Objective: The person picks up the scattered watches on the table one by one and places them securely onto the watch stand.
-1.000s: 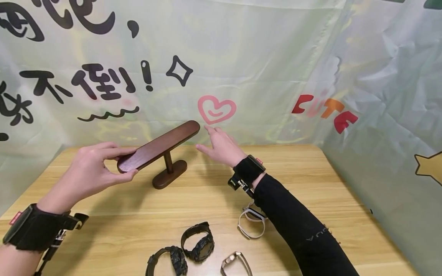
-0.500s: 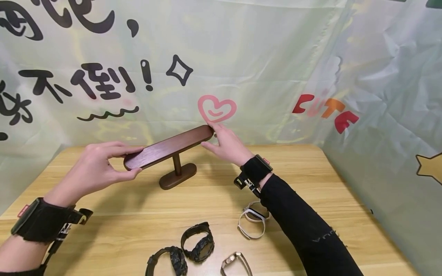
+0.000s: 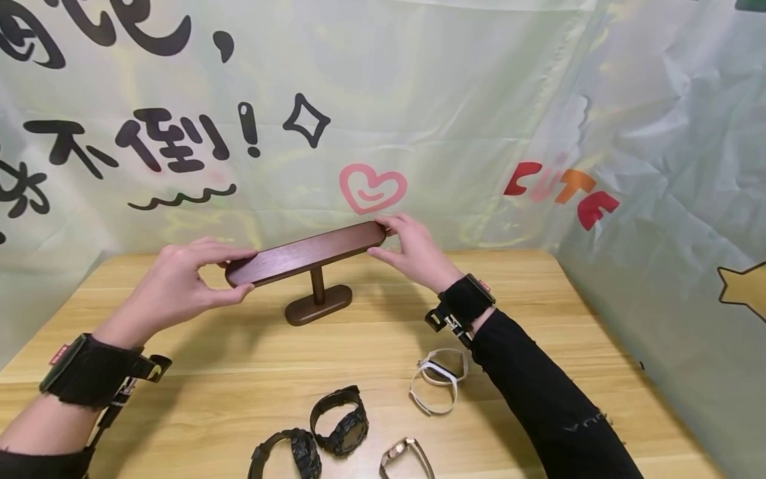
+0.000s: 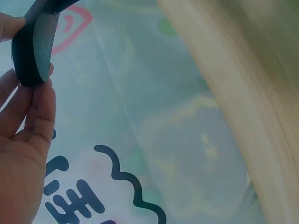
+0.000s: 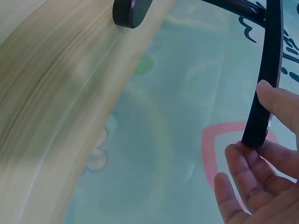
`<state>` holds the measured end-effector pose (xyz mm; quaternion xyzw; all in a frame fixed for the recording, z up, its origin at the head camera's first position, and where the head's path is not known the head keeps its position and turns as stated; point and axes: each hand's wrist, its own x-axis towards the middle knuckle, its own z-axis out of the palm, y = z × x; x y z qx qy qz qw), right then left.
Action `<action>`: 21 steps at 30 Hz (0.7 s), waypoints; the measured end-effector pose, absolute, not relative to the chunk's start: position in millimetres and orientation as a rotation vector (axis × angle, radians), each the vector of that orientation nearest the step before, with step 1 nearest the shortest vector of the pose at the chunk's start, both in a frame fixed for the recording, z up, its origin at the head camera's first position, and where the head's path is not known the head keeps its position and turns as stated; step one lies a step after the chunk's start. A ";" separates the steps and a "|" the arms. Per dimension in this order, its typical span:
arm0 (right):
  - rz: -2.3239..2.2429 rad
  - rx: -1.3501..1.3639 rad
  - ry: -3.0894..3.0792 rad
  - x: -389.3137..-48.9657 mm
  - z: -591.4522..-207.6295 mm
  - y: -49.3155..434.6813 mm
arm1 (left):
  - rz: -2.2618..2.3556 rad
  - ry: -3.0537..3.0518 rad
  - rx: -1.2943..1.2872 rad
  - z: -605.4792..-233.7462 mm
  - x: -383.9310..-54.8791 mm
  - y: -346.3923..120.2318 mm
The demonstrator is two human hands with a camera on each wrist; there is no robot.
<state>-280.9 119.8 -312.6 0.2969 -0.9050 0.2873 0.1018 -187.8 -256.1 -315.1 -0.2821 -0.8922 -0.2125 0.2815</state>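
A dark brown wooden T-shaped display stand (image 3: 308, 254) is near the back of the table, its long flat top bar running between both hands. My left hand (image 3: 182, 283) pinches the bar's left end, thumb in front and fingers behind. At the other end, my right hand (image 3: 419, 256) grips the bar with thumb and fingers. In the left wrist view, fingers of the left hand (image 4: 28, 126) bend around the rounded bar end (image 4: 35, 51). The right wrist view has the right hand (image 5: 261, 177) with its thumb against the bar (image 5: 268, 70) and fingers at its tip.
On the wooden table (image 3: 239, 372), two black watches (image 3: 347, 432) lie near the front, one cut off by the frame edge. Beside them are a gold-toned watch (image 3: 397, 452) and a white-strapped watch (image 3: 449, 372). A printed cloth backdrop (image 3: 455, 133) hangs behind the table.
The stand has shifted right and turned, its right end swinging towards me. My right hand, apart from the bar at first, has taken hold of that end, and my left hand moved along with it.
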 end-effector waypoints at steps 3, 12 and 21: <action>0.855 0.864 -2.659 -278.8 -313.4 126.1 | -0.579 -2.403 -0.753 -316.1 -190.4 -254.1; 0.897 0.813 -2.637 -269.4 -315.2 150.6 | -0.713 -2.388 -0.693 -323.5 -201.7 -244.2; 0.942 0.768 -2.604 -259.7 -317.8 168.5 | -0.733 -2.358 -0.586 -326.2 -204.2 -227.8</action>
